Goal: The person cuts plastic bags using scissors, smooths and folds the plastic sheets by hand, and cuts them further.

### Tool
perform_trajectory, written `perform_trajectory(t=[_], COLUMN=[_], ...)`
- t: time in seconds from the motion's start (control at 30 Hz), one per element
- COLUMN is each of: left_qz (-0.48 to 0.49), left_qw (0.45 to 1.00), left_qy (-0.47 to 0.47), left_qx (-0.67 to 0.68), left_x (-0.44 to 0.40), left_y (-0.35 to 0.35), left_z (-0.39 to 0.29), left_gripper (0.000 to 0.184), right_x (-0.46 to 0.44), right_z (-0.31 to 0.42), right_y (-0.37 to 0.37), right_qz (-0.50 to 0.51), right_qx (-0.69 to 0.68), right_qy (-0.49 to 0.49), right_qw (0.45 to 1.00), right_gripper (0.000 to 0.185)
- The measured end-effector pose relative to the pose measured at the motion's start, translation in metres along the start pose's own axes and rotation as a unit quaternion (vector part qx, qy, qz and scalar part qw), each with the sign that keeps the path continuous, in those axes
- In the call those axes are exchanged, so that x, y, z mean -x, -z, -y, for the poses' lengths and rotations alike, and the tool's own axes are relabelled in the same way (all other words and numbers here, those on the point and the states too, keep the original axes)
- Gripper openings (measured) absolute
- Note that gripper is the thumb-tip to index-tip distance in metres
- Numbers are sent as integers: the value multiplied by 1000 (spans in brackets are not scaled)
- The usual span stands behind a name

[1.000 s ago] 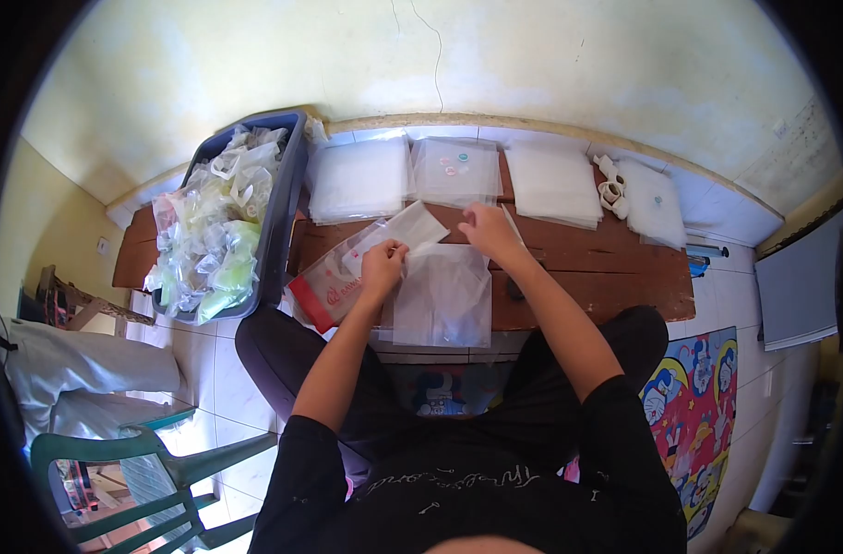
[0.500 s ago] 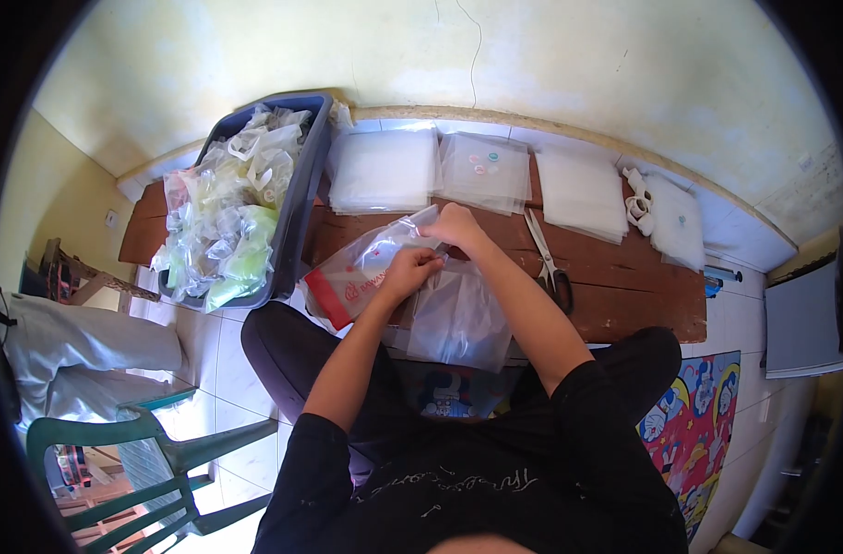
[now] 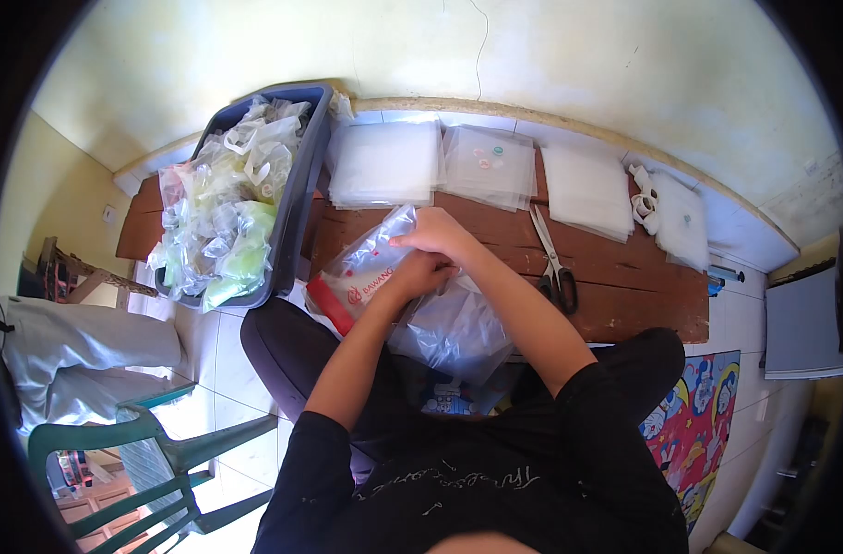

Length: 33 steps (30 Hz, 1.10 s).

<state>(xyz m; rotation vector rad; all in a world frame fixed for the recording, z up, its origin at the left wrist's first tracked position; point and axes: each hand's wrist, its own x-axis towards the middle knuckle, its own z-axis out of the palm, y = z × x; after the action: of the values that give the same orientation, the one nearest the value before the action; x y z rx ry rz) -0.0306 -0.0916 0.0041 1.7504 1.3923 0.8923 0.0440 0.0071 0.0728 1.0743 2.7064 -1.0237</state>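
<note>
A clear plastic bag with a red band and red print (image 3: 331, 303) lies slantwise at the bench's near edge. My right hand (image 3: 440, 234) is closed on its upper end, thumb pointing left. Just below, my left hand (image 3: 423, 274) has its fingers curled together where the printed bag meets a plain clear plastic bag (image 3: 454, 334). That plain bag hangs crumpled over the bench edge toward my lap. My right hand and wrist partly cover the left fingertips. Scissors (image 3: 554, 268) with black handles lie to the right of my right forearm.
A dark grey tub (image 3: 316, 138) full of crumpled plastic bags stands at left. Along the back of the brown wooden bench (image 3: 643, 295) lie stacks of clear plastic sheets (image 3: 384, 164) and a white rolled strip (image 3: 643, 198). A green chair (image 3: 154, 439) stands at lower left.
My right hand has shifted left and slightly down, closer over my left hand. The printed bag's top has folded, and the plain bag has bunched up and moved slightly.
</note>
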Motion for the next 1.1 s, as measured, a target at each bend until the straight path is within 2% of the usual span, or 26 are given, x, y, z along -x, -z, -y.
perform_trajectory(t=[0.03, 0.07, 0.1, 0.13, 0.17, 0.2, 0.23, 0.27, 0.3, 0.33, 0.37, 0.43, 0.5, 0.57, 0.6, 0.73, 0.83, 0.87, 0.93, 1.07, 1.1], left_qz=[-14, -14, -68, -121, -122, -111, -101, -103, -132, -161, -163, -307, -324, -392, -418, -450, -473, -493, -512, -526, -519], left_qw=[999, 999, 994, 984, 984, 990, 992, 992, 988, 980, 980, 940, 933, 889, 876, 855, 838, 829, 819, 817, 819], left_qy=[-19, -19, -56, -94, -94, -39, 18, 18, 67, 114, 114, 105, 131, 170, 161, 192, 207, 196, 185, 145, 137], left_qx=[-38, -38, -66, -92, -93, -82, -72, -73, -41, -9, -12, 101, 86, 162, 178, 171, 176, 177, 179, 185, 203], left_x=[0, -1, -2, -2, -2, -1, 1, 2, 4, 6, 6, 7, 8, 6, 4, 3, 3, 3, 2, 0, -3], left_y=[-1, -4, -9, -10, -10, -8, -6, -3, 1, 5, 9, 15, 29, 40, 44, 61, 72, 74, 76, 78, 80], left_z=[-3, -1, 6, 8, 10, 7, 5, 3, -1, -6, -9, -12, -9, -2, 3, 16, 18, 19, 25, 31, 27], left_gripper=[18, 18, 19, 20, 20, 22, 23, 23, 23, 23, 23, 22, 21, 21, 20, 19, 17, 17, 17, 18, 18], right_x=[-1, 0, -2, -7, -12, -15, -18, -22, -25, -29, -35, -46, -54, -59, -61, -78, -86, -86, -85, -62, -55], right_z=[3, 6, 6, 2, -2, -2, -3, -5, -6, -5, -5, -6, -7, -6, -6, 1, 5, 6, 5, -8, -16], right_y=[-7, -16, -25, -31, -36, -37, -37, -34, -30, -24, -18, -7, 2, 7, 8, 10, 12, 10, 4, -2, -1], right_qz=[0, -31, -62, -62, -57, -53, -53, -86, -119, -119, -158, -197, -210, -212, -214, -239, -210, -208, -289, -272, -312], right_qx=[0, -7, -14, -13, -28, -43, -42, -68, -94, -94, -89, -85, -63, -56, -69, -110, -129, -129, -88, -118, -102], right_qy=[0, -38, -77, -76, -63, -50, -47, 19, 86, 89, 96, 106, 129, 140, 139, 147, 126, 127, 143, 148, 158], right_qw=[1000, 999, 995, 995, 996, 996, 997, 994, 985, 984, 979, 971, 967, 966, 964, 954, 961, 961, 942, 943, 931], right_gripper=[68, 62, 55, 55, 47, 38, 38, 33, 29, 29, 29, 29, 27, 28, 28, 23, 25, 25, 30, 33, 37])
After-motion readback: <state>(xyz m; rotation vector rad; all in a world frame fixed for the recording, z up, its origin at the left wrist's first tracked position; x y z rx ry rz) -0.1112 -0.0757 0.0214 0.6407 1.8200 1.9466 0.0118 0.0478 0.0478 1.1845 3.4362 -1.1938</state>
